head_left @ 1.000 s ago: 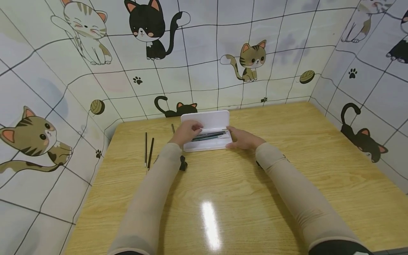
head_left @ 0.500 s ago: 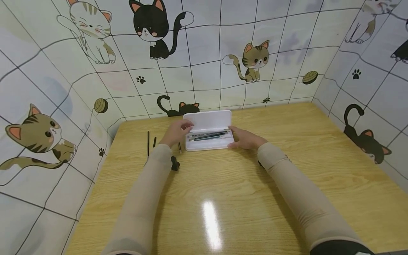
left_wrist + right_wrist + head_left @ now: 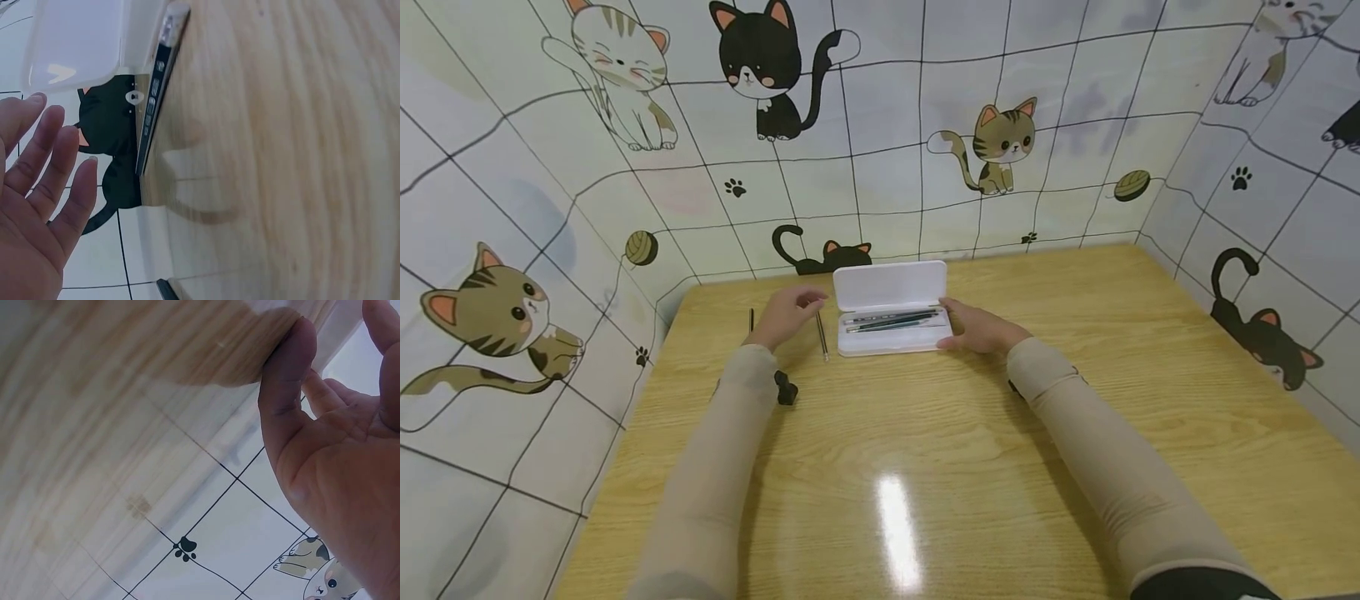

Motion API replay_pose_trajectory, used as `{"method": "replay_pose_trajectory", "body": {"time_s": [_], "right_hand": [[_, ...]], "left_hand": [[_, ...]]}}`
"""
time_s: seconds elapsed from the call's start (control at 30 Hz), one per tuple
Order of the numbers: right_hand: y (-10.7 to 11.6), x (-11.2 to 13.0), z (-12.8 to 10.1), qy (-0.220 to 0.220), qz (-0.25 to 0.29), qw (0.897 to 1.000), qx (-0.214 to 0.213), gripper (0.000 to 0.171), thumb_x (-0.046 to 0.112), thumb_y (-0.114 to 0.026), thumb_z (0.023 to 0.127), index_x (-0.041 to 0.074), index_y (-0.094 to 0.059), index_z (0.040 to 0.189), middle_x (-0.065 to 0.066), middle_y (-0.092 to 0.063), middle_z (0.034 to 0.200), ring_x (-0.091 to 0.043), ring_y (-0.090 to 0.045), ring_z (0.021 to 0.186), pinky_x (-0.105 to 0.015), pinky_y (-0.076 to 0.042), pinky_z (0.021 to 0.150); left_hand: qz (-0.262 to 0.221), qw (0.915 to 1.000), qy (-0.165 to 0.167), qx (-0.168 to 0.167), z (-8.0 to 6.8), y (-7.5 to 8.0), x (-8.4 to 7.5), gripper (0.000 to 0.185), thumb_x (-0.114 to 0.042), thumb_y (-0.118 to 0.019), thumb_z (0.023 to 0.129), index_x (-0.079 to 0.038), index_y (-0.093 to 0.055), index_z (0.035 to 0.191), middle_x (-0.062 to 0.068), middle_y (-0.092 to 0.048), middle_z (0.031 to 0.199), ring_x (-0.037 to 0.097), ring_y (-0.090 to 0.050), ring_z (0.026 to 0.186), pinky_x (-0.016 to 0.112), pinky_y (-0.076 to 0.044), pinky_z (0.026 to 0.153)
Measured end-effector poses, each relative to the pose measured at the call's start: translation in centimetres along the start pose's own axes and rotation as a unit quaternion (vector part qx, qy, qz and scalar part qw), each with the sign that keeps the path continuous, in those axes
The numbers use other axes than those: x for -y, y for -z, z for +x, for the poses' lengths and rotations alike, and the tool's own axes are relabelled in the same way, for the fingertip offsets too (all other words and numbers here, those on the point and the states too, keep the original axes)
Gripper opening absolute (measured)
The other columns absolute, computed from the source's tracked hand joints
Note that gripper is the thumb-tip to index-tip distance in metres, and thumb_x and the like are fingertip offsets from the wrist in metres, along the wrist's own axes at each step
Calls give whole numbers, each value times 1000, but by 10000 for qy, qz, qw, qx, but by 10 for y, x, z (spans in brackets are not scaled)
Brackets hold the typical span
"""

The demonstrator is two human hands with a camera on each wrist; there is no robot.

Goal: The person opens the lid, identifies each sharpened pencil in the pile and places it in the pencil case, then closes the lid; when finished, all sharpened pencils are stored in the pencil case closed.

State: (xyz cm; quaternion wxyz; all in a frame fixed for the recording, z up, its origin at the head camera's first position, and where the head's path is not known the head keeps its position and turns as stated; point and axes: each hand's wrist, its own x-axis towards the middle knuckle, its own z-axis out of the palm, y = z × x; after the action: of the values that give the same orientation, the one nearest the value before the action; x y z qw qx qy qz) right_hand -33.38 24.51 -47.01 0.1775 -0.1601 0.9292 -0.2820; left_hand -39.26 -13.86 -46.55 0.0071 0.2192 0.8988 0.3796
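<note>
A white pencil case (image 3: 891, 343) stands with its lid up near the back of the table, several dark pencils (image 3: 895, 320) lying in its tray. My right hand (image 3: 981, 327) grips the case's right end, thumb at the front corner and fingers toward the back. Left of the case, my left hand (image 3: 788, 315) is above the table, its fingers apart and holding nothing in the left wrist view. Between that hand and the case lies a single dark pencil (image 3: 823, 335), its eraser end (image 3: 177, 11) beside the case. Another pencil (image 3: 751, 319) is partly hidden behind the left hand.
The wooden table (image 3: 970, 467) meets walls covered with cat-patterned sheeting (image 3: 887, 192) at the back and both sides. A black wrist-worn piece (image 3: 786, 388) shows beneath the left sleeve.
My left hand has moved left from over the pencil case to beside it, uncovering the pencils in the tray and the loose one alongside. The right hand stays at the case's right end.
</note>
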Motion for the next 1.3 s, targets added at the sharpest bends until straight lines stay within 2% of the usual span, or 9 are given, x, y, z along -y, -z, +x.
{"method": "replay_pose_trajectory", "body": {"time_s": [0.2, 0.4, 0.6, 0.73, 0.87, 1.0, 1.3], "right_hand": [[0, 0, 0, 20, -64, 10000, 13, 97, 40, -69, 97, 8, -6, 163, -18, -12, 168, -38, -14, 153, -54, -16, 121], [0, 1, 2, 28, -63, 10000, 31, 97, 39, -70, 97, 7, -6, 163, -18, -12, 168, -37, -14, 153, -54, -16, 122], [0, 4, 3, 23, -75, 10000, 38, 97, 40, -69, 97, 8, -7, 164, -18, -12, 168, -38, -14, 153, -55, -16, 121], [0, 4, 3, -35, -48, 10000, 1, 97, 40, -69, 97, 10, -7, 164, -16, -13, 168, -37, -14, 154, -55, -16, 121], [-2, 1, 3, -93, -23, 10000, -1, 96, 41, -69, 97, 13, -7, 164, -13, -13, 169, -34, -14, 154, -53, -16, 122], [-2, -1, 4, -12, -1, 10000, -5, 96, 42, -69, 97, 11, -7, 164, -15, -12, 169, -35, -13, 154, -53, -16, 122], [-1, 1, 2, -73, 11, 10000, -3, 96, 40, -68, 97, 10, -6, 164, -15, -10, 169, -35, -12, 154, -53, -16, 122]], "left_hand": [[85, 9999, 70, -67, -6, 11, 5, 29, -20, -61, 103, -7, -68, 128, 12, -71, 120, 26, -62, 106, 43, -50, 86], [237, 9993, 165, -225, -14, 21, 13, 31, -21, -62, 103, -3, -68, 127, 13, -71, 119, 29, -62, 105, 46, -50, 87], [442, 9976, 486, -214, -26, 30, 23, 31, -22, -59, 105, -6, -66, 130, 13, -69, 122, 29, -62, 107, 46, -51, 86], [406, 9971, 587, -248, -32, 38, 26, 33, -24, -56, 106, -6, -65, 132, 13, -67, 124, 30, -62, 107, 47, -52, 85], [414, 9957, 720, -408, -39, 45, 29, 33, -22, -54, 106, -4, -64, 132, 16, -66, 124, 33, -61, 109, 49, -51, 85], [459, 9917, 1014, -636, -46, 52, 37, 32, -19, -52, 106, -4, -66, 130, 18, -65, 126, 36, -60, 111, 51, -51, 84], [583, 9855, 1465, -633, -61, 63, 49, 35, -21, -47, 106, -4, -65, 131, 19, -62, 130, 38, -58, 116, 56, -47, 94]]}}
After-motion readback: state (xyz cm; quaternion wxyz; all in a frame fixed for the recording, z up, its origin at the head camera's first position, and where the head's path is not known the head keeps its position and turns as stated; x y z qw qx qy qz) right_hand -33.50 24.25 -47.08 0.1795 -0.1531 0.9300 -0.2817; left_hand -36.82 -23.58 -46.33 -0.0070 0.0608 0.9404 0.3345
